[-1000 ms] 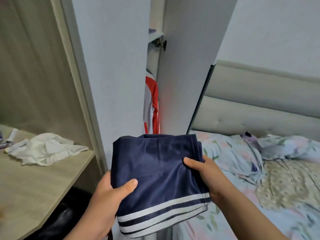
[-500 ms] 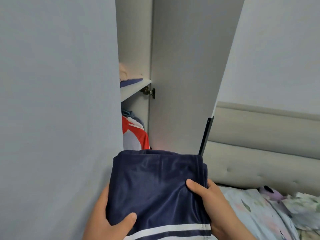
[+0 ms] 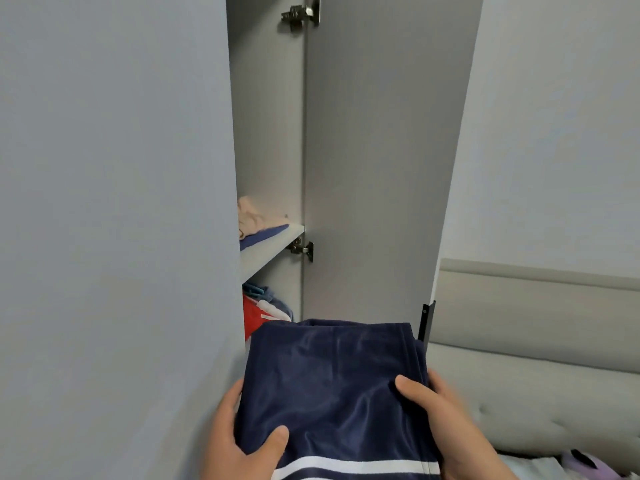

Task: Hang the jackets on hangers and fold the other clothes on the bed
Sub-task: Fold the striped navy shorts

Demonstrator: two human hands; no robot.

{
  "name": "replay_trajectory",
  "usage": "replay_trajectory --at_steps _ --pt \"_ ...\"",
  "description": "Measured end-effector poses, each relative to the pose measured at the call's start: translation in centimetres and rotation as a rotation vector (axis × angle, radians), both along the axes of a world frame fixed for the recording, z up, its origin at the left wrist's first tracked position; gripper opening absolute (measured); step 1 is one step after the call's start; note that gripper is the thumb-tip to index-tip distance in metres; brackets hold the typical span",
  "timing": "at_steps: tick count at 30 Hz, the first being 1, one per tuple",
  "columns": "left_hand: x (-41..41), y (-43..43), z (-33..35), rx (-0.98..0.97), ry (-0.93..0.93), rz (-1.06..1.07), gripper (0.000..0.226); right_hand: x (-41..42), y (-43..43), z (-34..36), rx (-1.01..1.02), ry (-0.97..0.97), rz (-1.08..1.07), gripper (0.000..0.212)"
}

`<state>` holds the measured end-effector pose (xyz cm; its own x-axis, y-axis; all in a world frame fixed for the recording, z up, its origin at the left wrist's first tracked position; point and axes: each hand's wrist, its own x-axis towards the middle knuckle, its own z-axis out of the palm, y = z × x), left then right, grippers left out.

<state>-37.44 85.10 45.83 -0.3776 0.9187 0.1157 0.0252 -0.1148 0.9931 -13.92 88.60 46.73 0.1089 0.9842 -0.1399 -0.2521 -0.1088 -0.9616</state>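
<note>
A folded navy garment [image 3: 332,386] with white stripes near its lower edge is held flat in front of an open wardrobe. My left hand [image 3: 239,441] grips its left side, thumb on top. My right hand [image 3: 440,420] grips its right side, thumb on the cloth. Just beyond the garment, inside the wardrobe, hangs a red and white jacket [image 3: 258,317]. The fingers of both hands are hidden under the cloth.
The wardrobe's left door [image 3: 114,237] fills the left side; the right door [image 3: 381,168] stands open. A shelf [image 3: 273,245] holds a pale cloth [image 3: 254,216] on a blue one. A padded headboard [image 3: 536,341] and a strip of bedding [image 3: 568,465] lie at right.
The view has risen and closed in on the wardrobe gap; the desk and most of the bed have left the frame. Both hands keep the same hold on the navy garment.
</note>
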Motion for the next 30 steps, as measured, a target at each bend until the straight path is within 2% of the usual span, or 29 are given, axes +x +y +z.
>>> replay_trajectory --at_steps 5,13,19,25,30 --pt "0.1 1.8 1.3 0.074 -0.082 0.021 0.065 0.1 0.4 2.1 0.133 -0.077 -0.095 0.048" --pt "-1.3 5.1 3.2 0.187 -0.099 -0.081 0.076 -2.4 2.1 5.7 0.296 -0.284 -0.130 0.061" --pt "-0.9 7.2 3.9 0.237 -0.120 0.054 0.075 -3.8 4.3 7.1 0.401 -0.365 -0.183 0.068" --pt "0.0 10.8 4.4 0.272 -0.048 0.191 0.075 -3.9 8.7 7.8 0.477 -0.418 -0.161 0.063" --pt "2.0 14.9 5.4 0.388 0.086 0.246 0.092 -3.0 14.1 8.2 0.547 -0.311 -0.128 0.056"
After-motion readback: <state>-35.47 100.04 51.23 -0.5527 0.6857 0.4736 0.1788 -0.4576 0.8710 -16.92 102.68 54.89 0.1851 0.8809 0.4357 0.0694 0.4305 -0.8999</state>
